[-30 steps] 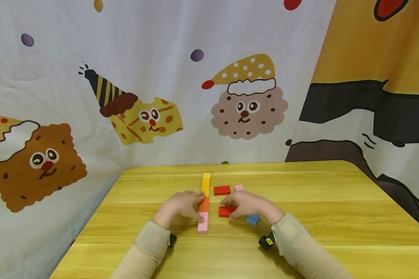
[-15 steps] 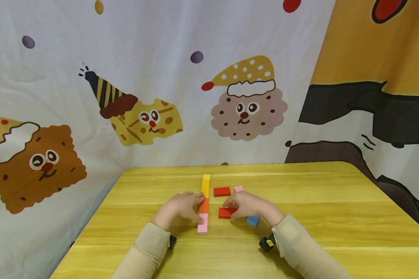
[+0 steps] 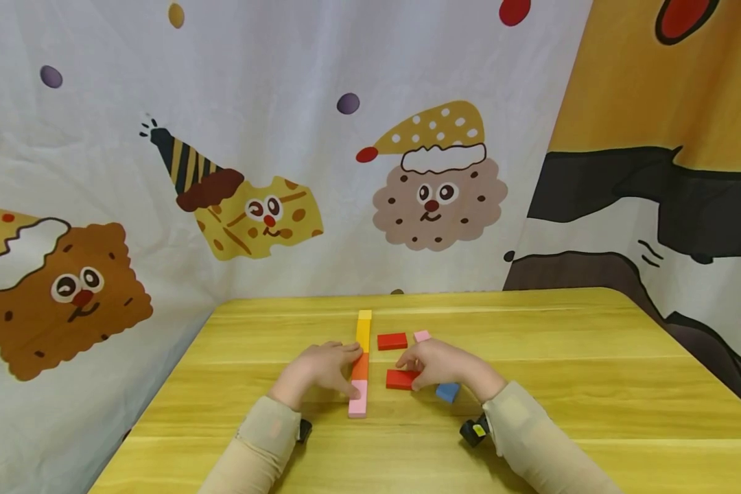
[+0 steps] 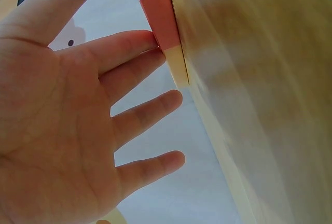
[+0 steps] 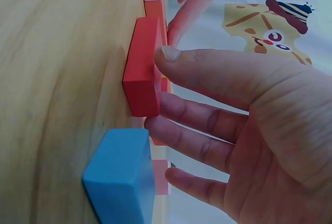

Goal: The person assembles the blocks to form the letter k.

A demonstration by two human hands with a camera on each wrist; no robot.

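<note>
A straight row of blocks runs away from the person in the head view: a pink block (image 3: 357, 405) nearest, an orange block (image 3: 360, 368) behind it, then yellow (image 3: 363, 331). My left hand (image 3: 323, 367) lies along the row's left side with fingers extended, thumb at the pink block and fingertips near the orange-yellow joint. To the right lies a flat red block (image 3: 400, 379). Over its right end is my right hand (image 3: 441, 362), thumb touching it and fingers spread on the far side, as the right wrist view shows. The hand hides part of that block.
A second red block (image 3: 392, 341) lies farther back, beside the row. A pink block (image 3: 422, 336) is partly hidden behind the right hand, and a blue block (image 3: 447, 392) sits below the right wrist. Beyond the wooden table (image 3: 531, 322) hangs a printed curtain (image 3: 284, 82).
My right hand has slid slightly right along the near red block, which stays in place. The left hand and the row keep their places. The head view has tilted up slightly.
</note>
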